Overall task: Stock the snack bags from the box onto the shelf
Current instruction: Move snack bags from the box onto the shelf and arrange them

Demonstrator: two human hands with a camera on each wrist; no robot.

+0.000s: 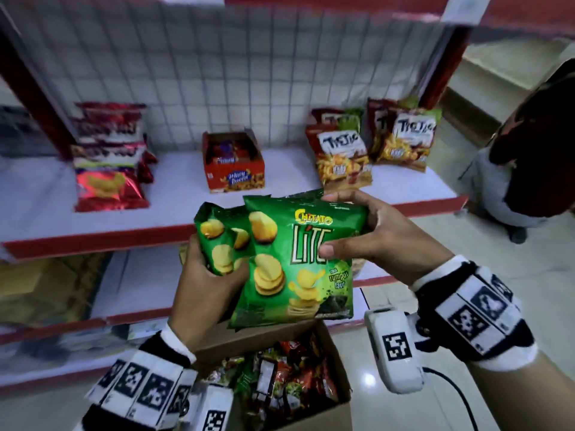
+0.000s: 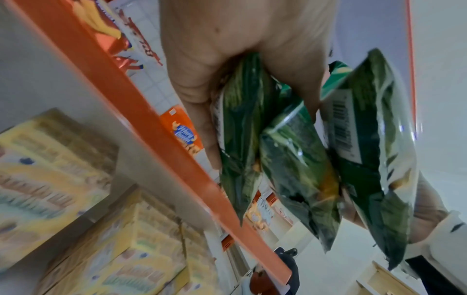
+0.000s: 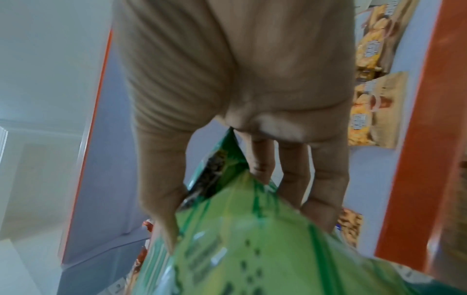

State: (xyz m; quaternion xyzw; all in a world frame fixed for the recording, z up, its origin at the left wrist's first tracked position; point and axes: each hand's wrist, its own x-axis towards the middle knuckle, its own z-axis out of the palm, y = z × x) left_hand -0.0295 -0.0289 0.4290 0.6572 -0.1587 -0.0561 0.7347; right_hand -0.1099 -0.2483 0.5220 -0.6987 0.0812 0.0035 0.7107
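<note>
Nearest to me, below my wrists, the cardboard box (image 1: 314, 396) sits open on the floor, holding a jumble of red and green snack packets; their print is too blurred to read. Above it, my left hand (image 1: 205, 293) grips the lower-left side of the green snack bags (image 1: 289, 259), thumb across the front and fingers (image 2: 199, 123) curled behind; the left wrist view shows three bags fanned out in this grip, one with a barcode on its back. My right hand (image 1: 379, 234) pinches the front bag at its upper right, thumb pressed on the printed face and fingers (image 3: 326, 179) wrapped behind the top edge. Front bag label reads "Chitato LITE", with "rumput laut" in small print lower right; artwork shows stacked potato chips. A second green bag with the same chip artwork sticks out to the left behind it. The bags are held in the air over the box, in front of the red edge of the shelf (image 1: 93, 237), not yet on it. On the white shelf board beyond: left, a stack of red foil bags (image 1: 109, 169), lettering unreadable; centre, an open red carton (image 1: 233, 163), label blurred; right, upright bags (image 1: 342, 157) marked "Tic Tic", in two rows. Behind them runs a white wire grid backing (image 1: 217, 73). At far right a person (image 1: 529, 157) crouches on the floor.
</note>
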